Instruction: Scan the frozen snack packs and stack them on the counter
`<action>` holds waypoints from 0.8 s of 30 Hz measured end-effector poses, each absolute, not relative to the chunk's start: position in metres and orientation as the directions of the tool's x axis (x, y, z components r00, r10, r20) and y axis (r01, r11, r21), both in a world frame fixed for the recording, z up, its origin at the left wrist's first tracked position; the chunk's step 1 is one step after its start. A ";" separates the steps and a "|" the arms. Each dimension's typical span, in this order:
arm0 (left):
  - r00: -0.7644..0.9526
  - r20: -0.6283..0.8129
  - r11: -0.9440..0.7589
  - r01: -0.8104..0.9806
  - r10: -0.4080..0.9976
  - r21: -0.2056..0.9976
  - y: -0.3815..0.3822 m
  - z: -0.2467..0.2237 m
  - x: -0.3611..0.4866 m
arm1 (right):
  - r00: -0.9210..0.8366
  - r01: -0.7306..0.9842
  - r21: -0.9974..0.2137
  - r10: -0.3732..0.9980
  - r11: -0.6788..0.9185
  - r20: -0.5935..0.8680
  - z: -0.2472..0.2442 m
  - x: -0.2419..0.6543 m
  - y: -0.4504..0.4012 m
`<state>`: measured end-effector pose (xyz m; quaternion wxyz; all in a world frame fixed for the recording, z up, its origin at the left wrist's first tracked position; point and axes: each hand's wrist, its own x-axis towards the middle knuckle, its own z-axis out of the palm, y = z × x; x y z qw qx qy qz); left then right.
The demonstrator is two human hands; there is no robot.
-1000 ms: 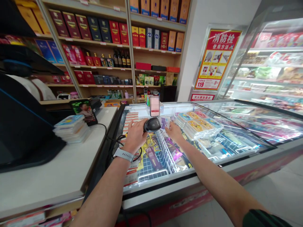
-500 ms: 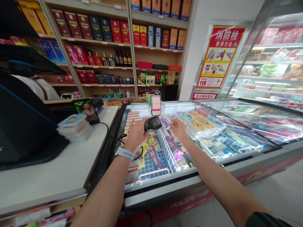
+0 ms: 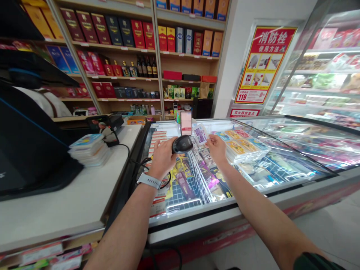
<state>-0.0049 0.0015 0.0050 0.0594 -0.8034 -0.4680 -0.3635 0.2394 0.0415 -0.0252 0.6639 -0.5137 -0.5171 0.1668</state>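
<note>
Pinching the near right edge of a flat white-and-purple packet (image 3: pixel 200 135), the thumb and fingers of the right hand (image 3: pixel 218 150) are keeping it tilted above the freezer glass. The left hand (image 3: pixel 163 157) is grasping a black handheld barcode scanner (image 3: pixel 182 144), its fingers closing around the handle, which is partly hiding behind the hand. The scanner's head is pointing to the right and is lying just beside the packet; whether they are touching, I cannot tell. A grey watch strap (image 3: pixel 149 181) is circling the left wrist.

Behind the scanner and the packet, a smartphone (image 3: pixel 186 123) with a blurred screen is standing upright. To the right of the right hand, a block of flat yellow, blue and red packs (image 3: pixel 244 146) is resting on the chest freezer (image 3: pixel 197 226). Under the glass, a white wire basket (image 3: pixel 200 180) is holding wrapped goods. On the white counter (image 3: pixel 70 202) at the left, a stack of flat packs (image 3: pixel 88 152) is sitting near another phone (image 3: pixel 111 137). Farther away, wooden shelves (image 3: pixel 208 65) are carrying boxes and bottles, and a red-and-yellow sign (image 3: pixel 266 65) is hanging on the wall.
</note>
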 end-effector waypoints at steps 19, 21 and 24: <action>0.284 0.637 -0.526 0.820 0.717 0.226 0.006 0.001 -0.005 | 0.414 0.253 -0.858 0.751 0.448 0.514 -0.025 0.240 0.043; 0.284 0.639 -0.528 0.819 0.715 0.226 0.006 0.001 -0.005 | 0.412 0.254 -0.856 0.750 0.450 0.517 -0.026 0.240 0.043; 0.283 0.639 -0.526 0.820 0.715 0.225 0.006 0.001 -0.005 | 0.412 0.265 -0.855 0.749 0.445 0.518 -0.027 0.241 0.044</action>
